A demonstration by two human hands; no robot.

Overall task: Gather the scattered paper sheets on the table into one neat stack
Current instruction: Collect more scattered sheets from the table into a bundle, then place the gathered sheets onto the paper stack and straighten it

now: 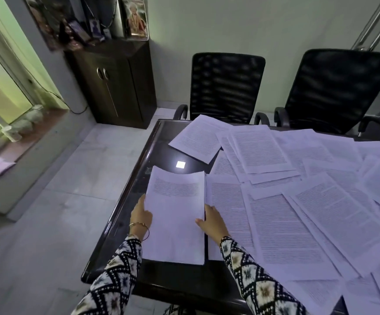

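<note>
At the near left of the table (173, 283) lies the stack (176, 226), held between both hands. The left hand (141, 215) sets straight fingers against its left edge. The right hand (212, 220) lays its thumb on the top page with its fingers along the right edge; whether they curl under is hidden. Loose sheets (298, 214) overlap just beside the stack and cover the table to the right and far side, one (198, 138) askew at the far left corner. Beyond stand two chairs (226, 87). Farther left is a cabinet (114, 80), doors closed, contents unseen, pictures (136, 19) on top.
</note>
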